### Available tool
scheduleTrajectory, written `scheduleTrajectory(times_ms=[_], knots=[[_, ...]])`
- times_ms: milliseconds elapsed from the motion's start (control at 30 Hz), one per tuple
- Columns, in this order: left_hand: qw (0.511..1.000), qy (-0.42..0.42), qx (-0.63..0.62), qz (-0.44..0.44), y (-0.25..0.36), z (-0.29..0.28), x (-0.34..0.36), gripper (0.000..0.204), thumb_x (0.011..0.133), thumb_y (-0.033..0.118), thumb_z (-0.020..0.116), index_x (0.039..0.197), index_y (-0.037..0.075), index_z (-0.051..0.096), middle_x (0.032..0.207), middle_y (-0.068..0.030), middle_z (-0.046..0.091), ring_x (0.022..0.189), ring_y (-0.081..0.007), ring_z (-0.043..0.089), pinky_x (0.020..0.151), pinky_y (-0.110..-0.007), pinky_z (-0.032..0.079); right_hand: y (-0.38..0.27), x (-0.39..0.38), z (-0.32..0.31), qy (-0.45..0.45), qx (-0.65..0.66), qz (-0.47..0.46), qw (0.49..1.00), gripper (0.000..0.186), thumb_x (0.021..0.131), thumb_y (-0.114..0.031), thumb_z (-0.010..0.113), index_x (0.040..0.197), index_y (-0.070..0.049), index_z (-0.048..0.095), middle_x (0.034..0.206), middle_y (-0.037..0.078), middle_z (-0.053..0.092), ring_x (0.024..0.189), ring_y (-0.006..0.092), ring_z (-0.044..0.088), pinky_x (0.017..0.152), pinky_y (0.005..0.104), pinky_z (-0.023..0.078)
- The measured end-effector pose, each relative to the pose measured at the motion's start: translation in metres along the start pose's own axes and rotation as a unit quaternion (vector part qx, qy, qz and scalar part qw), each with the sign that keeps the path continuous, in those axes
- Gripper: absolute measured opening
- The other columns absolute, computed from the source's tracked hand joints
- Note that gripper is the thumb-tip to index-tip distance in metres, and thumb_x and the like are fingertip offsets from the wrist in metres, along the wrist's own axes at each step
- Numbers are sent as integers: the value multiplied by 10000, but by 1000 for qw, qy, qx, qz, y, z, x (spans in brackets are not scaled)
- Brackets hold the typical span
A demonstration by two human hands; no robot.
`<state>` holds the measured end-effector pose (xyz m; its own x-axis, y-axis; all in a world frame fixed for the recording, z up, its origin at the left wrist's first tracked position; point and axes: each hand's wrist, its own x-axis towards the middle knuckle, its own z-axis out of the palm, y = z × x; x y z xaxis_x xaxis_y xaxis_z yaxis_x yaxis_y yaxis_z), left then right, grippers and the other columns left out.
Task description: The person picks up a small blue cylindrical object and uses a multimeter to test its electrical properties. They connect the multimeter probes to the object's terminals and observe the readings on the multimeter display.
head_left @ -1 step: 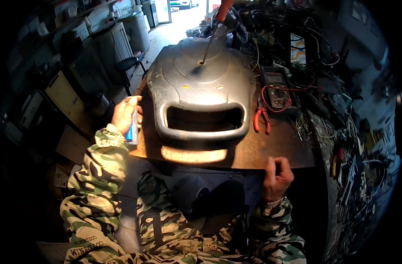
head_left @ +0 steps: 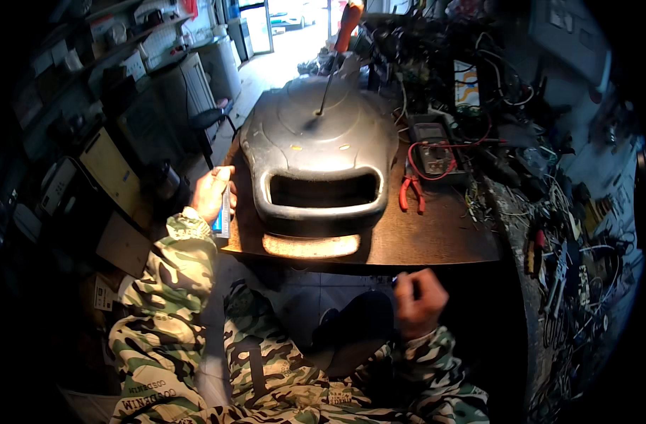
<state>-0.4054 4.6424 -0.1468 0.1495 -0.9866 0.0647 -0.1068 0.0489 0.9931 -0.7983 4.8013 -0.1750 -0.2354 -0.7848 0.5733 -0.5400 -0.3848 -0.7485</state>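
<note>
A dark grey plastic housing (head_left: 288, 134) with a wide, rounded rectangular opening at its near end sits on the wooden tabletop (head_left: 436, 237). Upright in a hole on its top stands a screwdriver (head_left: 347, 32) with an orange-red handle. At the table's left edge, my left hand (head_left: 211, 192) is closed on a flat blue and silvery strip (head_left: 222, 220), whose kind I cannot make out. My right hand (head_left: 420, 302) hovers just off the front edge, fingers curled together; a tiny dark bit shows at its fingertips, too small to name.
Red-handled pliers (head_left: 411, 194) and a multimeter (head_left: 434, 152) with a red lead lie right of the housing. Wires and loose tools crowd the bench (head_left: 514, 240) farther right. A dark stool (head_left: 211, 120) stands beyond the table's left side.
My right hand has moved left and a little toward me, away from the table's front edge. The whole view has shifted slightly; my left hand stays at the left edge.
</note>
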Motion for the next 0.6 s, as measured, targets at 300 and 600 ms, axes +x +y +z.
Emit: scheduleTrajectory(times_ms=[300,600], knots=[[997,28,-73,15,-14,0,-4,399,1018,386,520,1234,58,586,770,-32,616,546,-114,578,448,-279,498,-11,-86,105,-247,-138,-180,942,338,796,-160,715,1064,14,604,975,177,627,867,360,601,783,429,505],[995,16,-99,19,-7,4,-12,338,1005,346,538,1158,55,618,749,-30,612,538,-96,576,463,-263,502,17,-84,189,-221,-191,-208,934,372,742,-87,667,1095,1,593,1000,189,644,916,379,617,833,451,511]])
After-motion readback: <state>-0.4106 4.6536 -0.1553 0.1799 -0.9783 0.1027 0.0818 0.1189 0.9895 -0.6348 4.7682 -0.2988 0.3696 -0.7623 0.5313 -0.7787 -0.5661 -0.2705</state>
